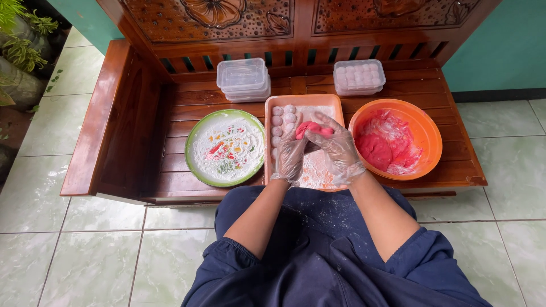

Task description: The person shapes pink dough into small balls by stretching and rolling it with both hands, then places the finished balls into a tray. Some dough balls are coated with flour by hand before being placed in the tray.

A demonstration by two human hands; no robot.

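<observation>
Both hands wear clear plastic gloves and meet over a pink rectangular tray dusted with flour. My left hand and my right hand together pinch a lump of pink dough between the fingers. Along the tray's left side lies a row of several pale floured dough balls. To the right stands an orange bowl with more pink dough and smears inside.
A green-rimmed plate of white flour sits left of the tray. Stacked clear plastic boxes and a lidded box of balls stand at the back of the carved wooden bench. Potted plants stand at far left; tiled floor surrounds.
</observation>
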